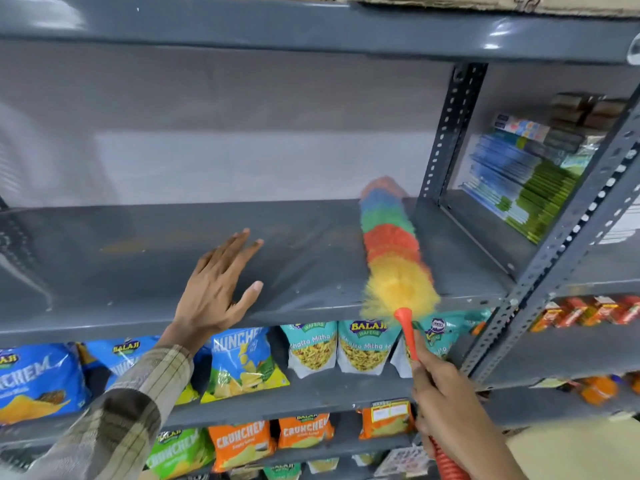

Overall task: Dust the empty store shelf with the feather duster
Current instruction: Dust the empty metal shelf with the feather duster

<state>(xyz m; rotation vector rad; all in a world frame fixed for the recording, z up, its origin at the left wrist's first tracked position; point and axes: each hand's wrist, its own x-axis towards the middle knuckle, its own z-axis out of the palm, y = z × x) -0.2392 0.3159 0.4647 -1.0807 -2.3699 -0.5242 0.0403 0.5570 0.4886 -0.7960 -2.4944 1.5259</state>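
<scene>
Fingers (420,375) of the right hand (446,407), low at the right of the frame, wrap tight around the orange handle (408,336) of the duster (391,251); the ribbed end of that handle pokes out below the palm at the bottom edge. Left hand (214,289), left of centre, is flat and loose, fingers stretched wide and pointing up the frame, thumb spread to the right, gripping nothing. Its heel sits at the front lip of the shelf (131,265); whether the palm presses on the surface or hangs just above it cannot be told. A checked sleeve (114,414) runs from the wrist to the lower left corner.

Below the hands, in the lower half of the frame, blue snack bags (246,365) and teal pouches (363,348) stand on the next shelf down, and orange bags (242,445) stand on the one under that.

Farther in, the duster's fluffy head lies along the grey shelf right of centre, slanting up from the yellow tuft at the front lip through orange, green and blue bands to a paler tip near the back edge. Its head is just left of the perforated upright (450,133). Pale scuffs mark the bare shelf surface to the left of it.

Beyond the upright, in the right bay, stacked blue and green packets (519,188) lean against one another. At the top edge a cardboard box (485,3) rests on the uppermost shelf.
</scene>
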